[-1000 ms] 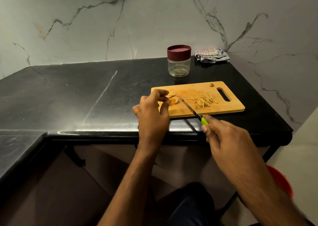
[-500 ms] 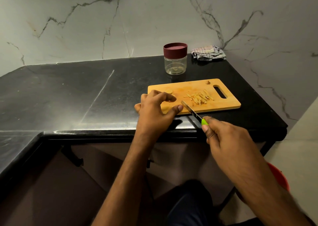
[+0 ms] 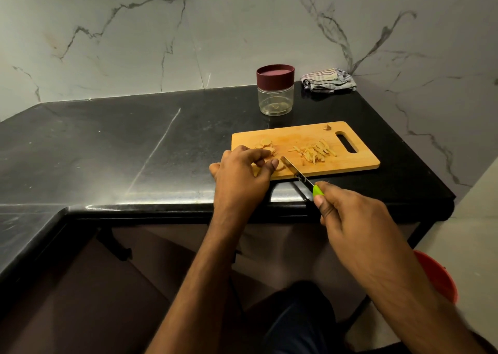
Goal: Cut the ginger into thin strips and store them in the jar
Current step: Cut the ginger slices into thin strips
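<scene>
A: Two heaps of ginger lie on the cutting board (image 3: 361, 162) in the head view: round slices (image 3: 265, 144) at its left end, cut strips (image 3: 314, 151) nearer the handle slot, the two heaps apart.

B: And the hands?

A: The left hand (image 3: 239, 173) rests on the board's left end, its fingers (image 3: 258, 153) curled over the slices and pinning one down. The right hand (image 3: 347, 216) grips the green handle of the knife (image 3: 296, 171), fingers wrapped round it; the blade tip sits just beside the left fingertips.

B: How will the slices handle?

A: Probably light, firm and a bit fibrous, damp enough to slide under the blade. Best held flat from above, fingertips tucked back from the edge.

B: The jar?

A: The jar (image 3: 275, 99) stands on the bench (image 3: 107, 151) just behind the board, its maroon lid (image 3: 275, 74) on, with no strips visible inside. A folded cloth (image 3: 327, 80) lies beside it.
</scene>
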Motion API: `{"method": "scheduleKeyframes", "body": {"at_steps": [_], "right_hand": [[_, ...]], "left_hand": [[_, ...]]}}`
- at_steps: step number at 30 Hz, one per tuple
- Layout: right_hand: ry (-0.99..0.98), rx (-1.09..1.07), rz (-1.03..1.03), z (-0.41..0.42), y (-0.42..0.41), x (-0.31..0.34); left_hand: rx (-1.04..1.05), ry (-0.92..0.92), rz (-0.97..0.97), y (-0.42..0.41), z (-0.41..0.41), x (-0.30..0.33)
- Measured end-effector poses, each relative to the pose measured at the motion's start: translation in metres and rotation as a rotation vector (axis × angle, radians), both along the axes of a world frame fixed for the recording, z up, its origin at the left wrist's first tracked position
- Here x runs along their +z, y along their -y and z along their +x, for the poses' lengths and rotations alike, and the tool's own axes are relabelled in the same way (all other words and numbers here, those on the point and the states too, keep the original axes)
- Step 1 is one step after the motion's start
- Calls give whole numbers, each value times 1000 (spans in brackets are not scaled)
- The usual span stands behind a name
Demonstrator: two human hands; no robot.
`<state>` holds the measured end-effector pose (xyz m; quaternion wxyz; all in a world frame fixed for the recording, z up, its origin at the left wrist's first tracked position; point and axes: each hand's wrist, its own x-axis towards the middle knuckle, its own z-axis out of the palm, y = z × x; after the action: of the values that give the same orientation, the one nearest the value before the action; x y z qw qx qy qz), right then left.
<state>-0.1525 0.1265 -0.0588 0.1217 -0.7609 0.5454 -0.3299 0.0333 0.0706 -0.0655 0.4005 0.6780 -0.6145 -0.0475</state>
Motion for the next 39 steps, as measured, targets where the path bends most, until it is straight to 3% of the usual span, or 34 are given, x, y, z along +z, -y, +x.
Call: {"method": "scheduleKeyframes", "body": {"at_steps": [11, 24, 39], "right_hand": [[-47, 3, -29, 3, -1, 0], [-48, 16, -32, 6, -1, -2], [-20, -5, -85, 6, -4, -2]], "left_hand": [[-44, 31, 91, 2, 4, 4], [-98, 108, -16, 1, 4, -1], [-75, 71, 47, 1, 1, 4]]}}
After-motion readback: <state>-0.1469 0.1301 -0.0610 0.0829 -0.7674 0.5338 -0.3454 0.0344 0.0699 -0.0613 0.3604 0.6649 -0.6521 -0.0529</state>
